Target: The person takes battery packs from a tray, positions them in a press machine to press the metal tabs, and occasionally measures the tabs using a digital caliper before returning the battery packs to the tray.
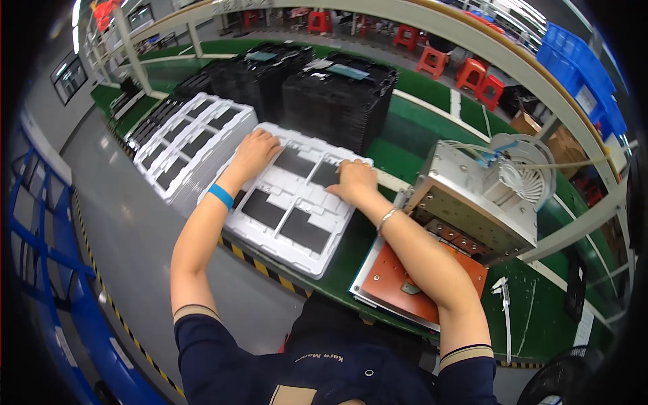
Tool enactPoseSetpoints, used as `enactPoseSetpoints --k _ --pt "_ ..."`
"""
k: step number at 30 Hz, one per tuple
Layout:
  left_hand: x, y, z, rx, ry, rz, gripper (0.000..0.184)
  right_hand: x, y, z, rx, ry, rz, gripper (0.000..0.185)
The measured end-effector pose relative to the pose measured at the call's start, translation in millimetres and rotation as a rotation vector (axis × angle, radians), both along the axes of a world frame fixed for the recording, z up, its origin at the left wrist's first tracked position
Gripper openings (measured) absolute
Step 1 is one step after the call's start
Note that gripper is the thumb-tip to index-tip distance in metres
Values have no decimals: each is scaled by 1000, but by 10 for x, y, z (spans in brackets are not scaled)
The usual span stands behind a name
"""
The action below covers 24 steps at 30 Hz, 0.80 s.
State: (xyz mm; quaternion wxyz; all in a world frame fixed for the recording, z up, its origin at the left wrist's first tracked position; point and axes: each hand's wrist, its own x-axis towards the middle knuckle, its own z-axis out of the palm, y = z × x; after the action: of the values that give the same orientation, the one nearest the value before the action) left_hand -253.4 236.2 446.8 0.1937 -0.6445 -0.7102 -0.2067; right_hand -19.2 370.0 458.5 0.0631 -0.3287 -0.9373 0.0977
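A white plastic tray (290, 202) with dark rectangular pieces in its compartments lies on the green bench in front of me. My left hand (255, 155) rests on the tray's far left part, its fingers bent over the edge area. At the far right part, my right hand (354, 181) touches the tray near one dark piece (327, 173), fingers bent and thumb apart. Whether either hand grips anything is hard to tell. Left of the tray stands a stack of similar white trays (196, 145), dark pieces showing in the top one.
Stacks of black trays (337, 101) stand behind the white tray. To the right are a metal machine (472, 196) with an orange plate (391, 277) and a caliper (505, 314). A white rail (432, 27) crosses beyond; blue bins (580, 74) sit at the upper right.
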Motion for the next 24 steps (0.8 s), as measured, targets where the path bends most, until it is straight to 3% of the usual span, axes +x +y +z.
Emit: enactPoseSetpoints --k 6,8,11,15,18,20,21,24 --pt "-264 298 -93 -15 125 -7 31 -32 -85 34 -67 53 -34 47" --pt "-278 340 -85 -41 126 35 36 -15 -79 -64 -96 246 43 33" --pt "-374 370 -108 72 144 4 37 320 -234 342 8 335 211 17" --pt "-75 353 261 168 185 16 30 1315 -410 1007 -36 366 318 22" --pt "483 337 464 3 177 -63 25 2085 -512 1157 -277 511 173 27" --pt "808 355 385 -16 -57 -288 25 2566 -587 1109 -411 464 -36 29" --pt "940 369 328 -60 -75 -281 26 2748 -622 941 -635 676 -131 28" --pt "1184 430 130 -103 -134 -293 27 3128 -616 747 -869 774 -313 25"
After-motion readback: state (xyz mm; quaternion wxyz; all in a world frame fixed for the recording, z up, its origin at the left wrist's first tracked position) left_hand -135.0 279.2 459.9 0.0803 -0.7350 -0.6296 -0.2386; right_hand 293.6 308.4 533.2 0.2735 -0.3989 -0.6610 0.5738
